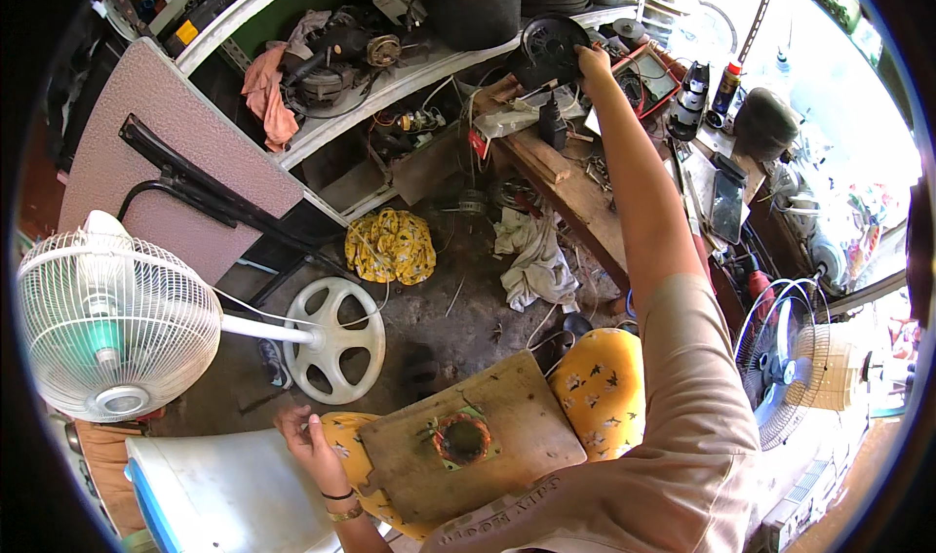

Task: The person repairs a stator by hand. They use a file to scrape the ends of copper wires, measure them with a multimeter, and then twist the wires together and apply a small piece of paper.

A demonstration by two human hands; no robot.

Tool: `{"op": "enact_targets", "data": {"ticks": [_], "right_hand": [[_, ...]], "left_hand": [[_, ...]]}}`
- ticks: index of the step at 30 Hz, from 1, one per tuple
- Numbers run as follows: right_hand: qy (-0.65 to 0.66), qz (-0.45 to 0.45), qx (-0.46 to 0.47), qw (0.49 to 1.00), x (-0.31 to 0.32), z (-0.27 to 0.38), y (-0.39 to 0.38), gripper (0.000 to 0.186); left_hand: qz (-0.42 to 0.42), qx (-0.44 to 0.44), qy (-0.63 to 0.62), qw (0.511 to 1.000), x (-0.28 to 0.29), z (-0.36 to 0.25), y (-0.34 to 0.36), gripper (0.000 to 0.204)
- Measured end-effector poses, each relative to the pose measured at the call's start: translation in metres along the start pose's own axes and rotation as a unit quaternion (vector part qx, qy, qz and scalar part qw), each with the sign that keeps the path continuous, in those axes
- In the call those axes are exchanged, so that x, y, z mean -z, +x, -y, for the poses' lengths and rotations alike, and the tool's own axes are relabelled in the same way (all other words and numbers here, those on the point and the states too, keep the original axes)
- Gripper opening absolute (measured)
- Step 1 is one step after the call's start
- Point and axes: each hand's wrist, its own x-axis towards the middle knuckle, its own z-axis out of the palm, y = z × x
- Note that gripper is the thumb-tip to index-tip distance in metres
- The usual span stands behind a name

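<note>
Right hand pinches the black round part by its edge over the desk; a firm, level grip best clears the bottle. Left hand half-curls near the board; cannot tell if it pinches anything

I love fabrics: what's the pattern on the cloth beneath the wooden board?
The cloth is yellow with scattered white and dark motifs, best seen in the head view.

So the black round part is shallow and dish-like, gripped by its rim (finer detail's too small to make out). The ring-shaped coil, dark reddish with green-yellow edging, lies flat mid-surface on a scuffed wooden board.
</note>
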Motion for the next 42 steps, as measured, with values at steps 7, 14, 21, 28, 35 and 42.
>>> {"op": "enact_targets", "data": {"ticks": [7, 14, 21, 28, 35, 42], "right_hand": [[-0.34, 0.006, 0.111, 0.934, -0.018, 0.05, 0.062, 0.046], [-0.2, -0.205, 0.193, 0.938, -0.004, 0.075, -0.03, 0.034], [-0.314, -0.117, 0.385, 0.86, 0.212, 0.155, -0.141, 0.04], [-0.732, -0.273, 0.248, 0.572, 0.468, 0.258, -0.37, 0.029], [-0.823, -0.193, -0.023, 0.533, 0.597, 0.189, -0.422, 0.032], [-0.814, -0.142, 0.004, 0.563, 0.562, 0.186, -0.385, 0.049]], "left_hand": [[0.008, -0.009, -0.009, 1.0, -0.02, 0.008, 0.008, 0.016], [0.026, -0.014, 0.02, 0.999, -0.021, 0.008, 0.019, 0.016], [0.019, -0.037, -0.008, 0.999, 0.0, 0.022, 0.01, 0.018], [0.018, -0.008, -0.079, 0.997, 0.002, 0.03, 0.007, 0.02], [0.021, -0.014, -0.131, 0.991, -0.001, 0.014, 0.003, 0.017], [0.014, -0.002, -0.137, 0.99, 0.0, 0.008, -0.007, 0.015]]}}
